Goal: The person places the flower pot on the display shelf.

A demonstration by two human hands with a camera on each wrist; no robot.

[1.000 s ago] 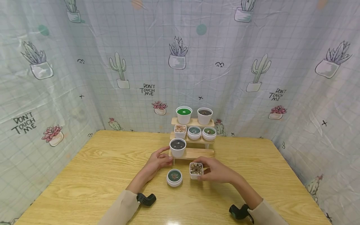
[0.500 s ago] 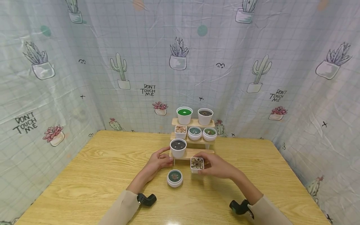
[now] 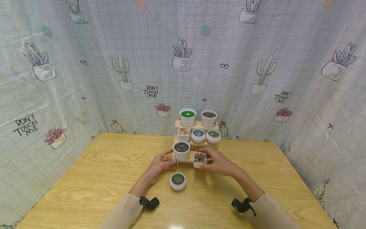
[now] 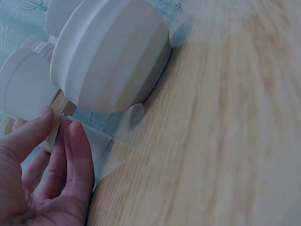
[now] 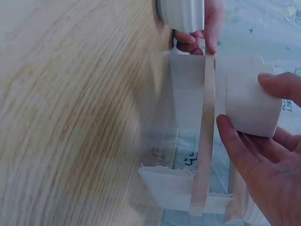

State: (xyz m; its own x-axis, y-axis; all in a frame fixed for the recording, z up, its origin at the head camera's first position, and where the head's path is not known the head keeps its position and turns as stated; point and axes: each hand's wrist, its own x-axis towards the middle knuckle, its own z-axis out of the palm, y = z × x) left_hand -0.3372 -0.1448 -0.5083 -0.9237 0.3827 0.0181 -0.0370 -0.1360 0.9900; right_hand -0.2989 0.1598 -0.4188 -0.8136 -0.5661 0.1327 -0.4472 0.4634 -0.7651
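Observation:
My right hand (image 3: pixel 218 162) grips a small square white pot (image 3: pixel 199 160) filled with pebbles, thumb on one side and fingers on the other. In the right wrist view, that pot (image 5: pixel 251 96) is close over the lowest board (image 5: pixel 206 141) of a stepped wooden stand. My left hand (image 3: pixel 160 163) pinches the left end of this board, as its thumb and fingers (image 4: pixel 81 146) show in the left wrist view. Just beside it, a round white pot with dark filling (image 3: pixel 181 151) stands on the same board. A low round pot with green filling (image 3: pixel 178 181) sits on the table in front.
On the middle step (image 3: pixel 197 143) stand a square pot of pale pebbles (image 3: pixel 184 134) and two low round pots (image 3: pixel 198 135). The top step carries a green-filled pot (image 3: pixel 187 117) and a brown-filled one (image 3: pixel 209 119). A printed curtain (image 3: pixel 200 79) surrounds the wooden table (image 3: pixel 114 168).
My right hand has lifted the square pebble pot off the table and carried it away from me, up to the lowest step's front edge. The left hand has stayed at the board's end.

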